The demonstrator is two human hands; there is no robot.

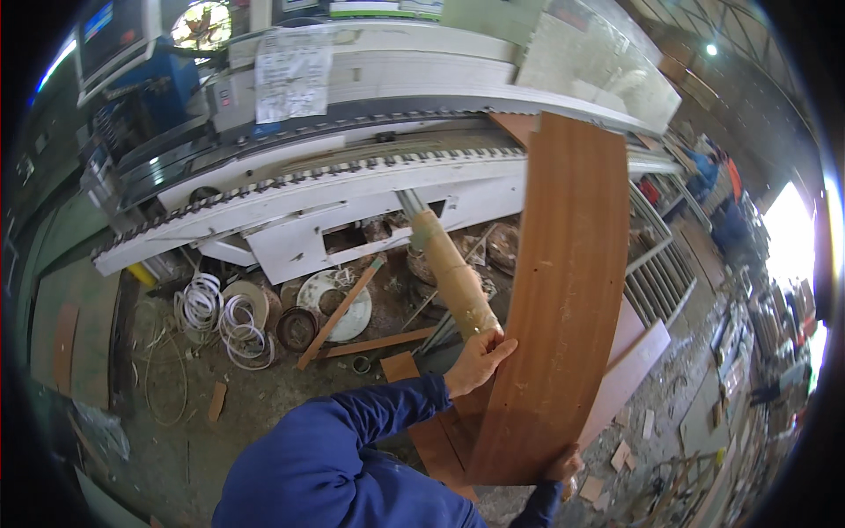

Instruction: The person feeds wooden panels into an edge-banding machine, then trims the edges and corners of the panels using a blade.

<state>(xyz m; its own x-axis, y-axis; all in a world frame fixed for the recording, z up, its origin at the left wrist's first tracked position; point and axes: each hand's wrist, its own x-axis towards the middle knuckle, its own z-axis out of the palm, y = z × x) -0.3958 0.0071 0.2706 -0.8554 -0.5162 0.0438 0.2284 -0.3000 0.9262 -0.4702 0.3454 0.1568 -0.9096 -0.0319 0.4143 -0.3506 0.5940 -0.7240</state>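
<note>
In front of a long white machine (352,176) we hold a reddish-brown board (554,299). Our left hand (475,361) grips its left edge, fingers curled over; our right hand (563,465) pinches its near end. The board runs lengthwise from near to far, toward the machine. The dusty workshop floor (264,396) is strewn with offcuts and coils of white strip (220,312).

A woodworking workshop: conveyor machine (352,176), scattered wood offcuts (378,341).

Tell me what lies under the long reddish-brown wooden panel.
Under the long reddish-brown wooden panel: similar brown boards and a pale board on the littered floor. Whatever lies directly beneath stays hidden.
</note>
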